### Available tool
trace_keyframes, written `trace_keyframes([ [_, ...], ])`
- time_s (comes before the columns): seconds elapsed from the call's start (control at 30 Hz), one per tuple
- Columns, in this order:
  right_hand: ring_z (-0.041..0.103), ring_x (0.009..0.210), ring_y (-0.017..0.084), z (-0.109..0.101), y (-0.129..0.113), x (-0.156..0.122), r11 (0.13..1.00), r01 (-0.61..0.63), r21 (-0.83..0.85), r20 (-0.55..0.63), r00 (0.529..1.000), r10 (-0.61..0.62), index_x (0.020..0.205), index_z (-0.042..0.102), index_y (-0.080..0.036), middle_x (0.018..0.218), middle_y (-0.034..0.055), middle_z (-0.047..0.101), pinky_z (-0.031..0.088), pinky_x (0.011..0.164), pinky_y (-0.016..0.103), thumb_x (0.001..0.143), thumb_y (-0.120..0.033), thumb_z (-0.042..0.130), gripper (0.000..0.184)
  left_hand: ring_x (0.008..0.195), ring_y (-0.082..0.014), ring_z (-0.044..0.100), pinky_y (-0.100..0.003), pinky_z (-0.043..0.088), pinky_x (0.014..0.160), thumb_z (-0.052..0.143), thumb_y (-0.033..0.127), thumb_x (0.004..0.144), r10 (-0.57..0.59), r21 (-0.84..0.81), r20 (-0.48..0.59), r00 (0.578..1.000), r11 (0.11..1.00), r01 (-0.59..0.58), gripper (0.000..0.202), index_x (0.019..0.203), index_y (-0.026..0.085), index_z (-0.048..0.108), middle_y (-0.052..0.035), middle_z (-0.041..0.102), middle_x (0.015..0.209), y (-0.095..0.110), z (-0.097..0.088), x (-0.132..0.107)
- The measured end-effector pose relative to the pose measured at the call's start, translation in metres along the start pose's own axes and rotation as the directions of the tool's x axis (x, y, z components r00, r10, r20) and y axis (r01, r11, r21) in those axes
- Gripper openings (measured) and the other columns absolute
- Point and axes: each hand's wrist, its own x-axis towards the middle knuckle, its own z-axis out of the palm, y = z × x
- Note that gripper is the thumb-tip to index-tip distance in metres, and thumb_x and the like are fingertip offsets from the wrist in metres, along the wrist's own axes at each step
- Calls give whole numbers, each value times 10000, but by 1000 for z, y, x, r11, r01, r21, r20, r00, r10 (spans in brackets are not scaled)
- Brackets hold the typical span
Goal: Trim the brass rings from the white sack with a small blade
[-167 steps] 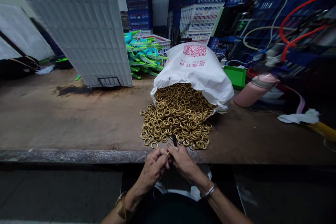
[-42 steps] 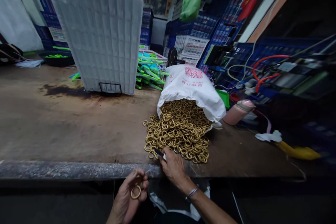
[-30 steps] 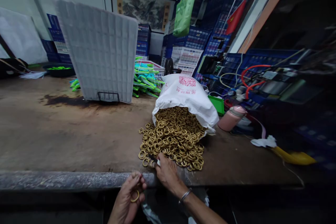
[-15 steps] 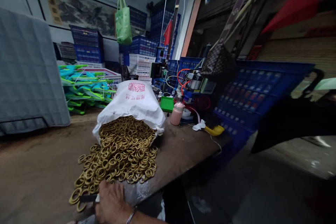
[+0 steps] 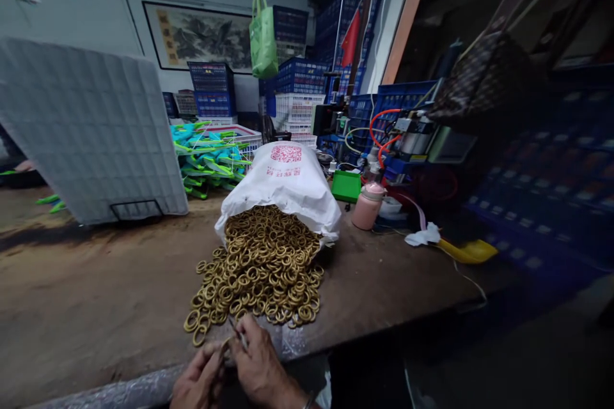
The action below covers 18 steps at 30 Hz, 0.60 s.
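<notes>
My left hand (image 5: 199, 376) is closed at the table's front edge, its thumb and fingertips pinching a small brass-coloured ring (image 5: 225, 346), mostly hidden by the fingers. Right beside it, my right hand (image 5: 261, 361) is closed around a thin dark flat-bladed tool (image 5: 233, 326); its blade points up and away, and the grip is covered by the fingers. Both hands nearly touch. Just beyond them spreads a heap of brass-coloured rings (image 5: 259, 281), spilling from the mouth of a white woven sack (image 5: 283, 182) with red print.
The brown table (image 5: 119, 294) has plastic film along its front edge. A grey padded panel (image 5: 105, 134) stands at left, near green and blue plastic pieces (image 5: 208, 160). To the right are a pink bottle (image 5: 368, 206), a green tray (image 5: 346, 186) and a yellow scoop-like item (image 5: 467, 250).
The view has swung left, so things appear farther right. My left hand has come up into view beside the right one. The right hand's tool has turned from pointing left to pointing away.
</notes>
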Motion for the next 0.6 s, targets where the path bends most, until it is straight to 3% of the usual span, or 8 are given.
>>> trace_keyframes([
  [0.1, 403, 586, 83, -11, -2, -4, 989, -18, 150, 39, 999, 13, 739, 438, -194, 626, -56, 415, 301, 534, 175, 784, -203, 404, 57, 535, -145, 544, -217, 424, 527, 760, 450, 467, 155, 85, 25, 988, 984, -156, 372, 690, 177, 643, 22, 569, 521, 6, 9, -5],
  [0.23, 399, 593, 87, -22, 0, -9, 982, -59, 181, 71, 996, 47, 645, 432, -181, 595, -54, 398, 318, 556, 189, 792, -282, 412, 179, 627, -162, 530, -207, 424, 605, 739, 401, 530, 372, 194, 128, 919, 900, -391, 257, 588, 168, 646, -7, 600, 591, 14, 21, -15],
  [0.33, 385, 566, 86, -27, 2, -12, 973, -117, 199, 61, 992, 107, 615, 419, -181, 565, -59, 374, 317, 545, 196, 782, -291, 414, 201, 514, -110, 459, -183, 383, 508, 687, 422, 606, 282, 208, 220, 934, 922, -328, 276, 588, 157, 609, 12, 536, 530, 14, 26, -19],
  [0.47, 402, 579, 89, -32, 4, -17, 965, -70, 253, 50, 997, 59, 642, 440, -182, 580, -53, 407, 333, 565, 198, 800, -342, 401, 229, 353, -43, 285, -154, 207, 359, 582, 460, 712, 39, 202, 314, 949, 973, -107, 313, 633, 165, 513, 64, 415, 447, 9, 24, -21],
  [0.6, 435, 574, 92, -36, 4, -21, 955, -84, 284, 108, 993, 55, 676, 467, -180, 587, -43, 461, 353, 564, 199, 811, -380, 400, 251, 341, -28, 248, -157, 167, 357, 537, 449, 756, 3, 94, 383, 924, 995, -42, 302, 661, 167, 489, 72, 401, 459, 5, 25, -25],
])
